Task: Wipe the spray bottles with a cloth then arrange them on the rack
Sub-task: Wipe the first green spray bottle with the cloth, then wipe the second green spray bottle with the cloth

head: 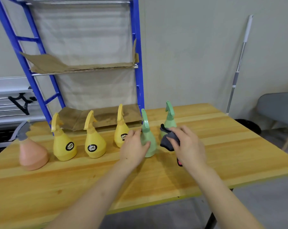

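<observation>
Here we see, leftmost on the tabletop (222, 129), a pink bottle (32, 152), then three yellow bottles (95, 142). Our left hand (133, 148) grips the near green bottle (149, 142), fingers curled round it. Our right hand (188, 146) clutches a dark cloth (169, 140), in front of the far green bottle (169, 121). Blue rack (136, 47) stands behind.

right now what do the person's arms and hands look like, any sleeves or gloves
Both arms are bare from the bottom edge of the view up to the wrists: no sleeves in sight. The left hand and right hand wear no gloves, and no watch, ring or bracelet shows. The fingers are uncovered.
</observation>
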`<state>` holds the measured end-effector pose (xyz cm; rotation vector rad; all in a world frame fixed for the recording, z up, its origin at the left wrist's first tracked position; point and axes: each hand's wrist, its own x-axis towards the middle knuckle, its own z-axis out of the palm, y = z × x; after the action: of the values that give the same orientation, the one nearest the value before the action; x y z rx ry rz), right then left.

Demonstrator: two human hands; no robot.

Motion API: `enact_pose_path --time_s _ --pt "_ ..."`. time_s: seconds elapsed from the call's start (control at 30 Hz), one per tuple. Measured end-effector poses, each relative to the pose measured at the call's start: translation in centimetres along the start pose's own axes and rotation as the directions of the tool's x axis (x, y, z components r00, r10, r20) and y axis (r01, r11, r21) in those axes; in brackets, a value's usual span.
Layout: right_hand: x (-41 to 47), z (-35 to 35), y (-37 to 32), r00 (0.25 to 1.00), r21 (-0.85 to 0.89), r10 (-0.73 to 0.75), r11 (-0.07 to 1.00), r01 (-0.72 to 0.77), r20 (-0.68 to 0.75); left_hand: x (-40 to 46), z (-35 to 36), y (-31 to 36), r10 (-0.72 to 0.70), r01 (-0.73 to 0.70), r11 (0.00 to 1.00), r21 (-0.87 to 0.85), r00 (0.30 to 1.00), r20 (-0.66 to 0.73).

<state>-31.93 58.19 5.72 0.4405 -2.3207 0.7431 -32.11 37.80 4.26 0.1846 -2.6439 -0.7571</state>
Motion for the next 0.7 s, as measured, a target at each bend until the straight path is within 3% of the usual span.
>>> enact_pose_path --time_s 0.07,0.17,0.3,0.47,0.7 --pt "-1.0 0.8 1.0 0.994 -0.074 -0.039 0.996 0.047 0.099 1.0 0.6 0.5 0.0 0.0 1.0 -0.007 1.0 0.0" --pt "-2.8 1.6 1.8 0.965 -0.045 0.042 0.998 -0.032 0.258 2.3 1.4 1.1 -0.01 0.01 1.0 -0.013 1.0 -0.002" --pt "-3.5 1.6 2.4 0.949 0.003 0.106 0.994 -0.112 0.296 4.1 1.9 1.5 -0.013 0.013 1.0 -0.009 1.0 0.006" --pt "-3.8 0.9 3.6 0.912 0.03 0.061 0.996 -0.081 0.405 5.6 2.2 1.8 -0.031 0.031 0.999 -0.016 0.999 0.019" --pt "-5.1 0.1 4.5 0.914 0.066 0.102 0.988 -0.139 0.393 6.0 2.8 2.4 -0.088 0.078 0.985 -0.155 0.994 -0.057"
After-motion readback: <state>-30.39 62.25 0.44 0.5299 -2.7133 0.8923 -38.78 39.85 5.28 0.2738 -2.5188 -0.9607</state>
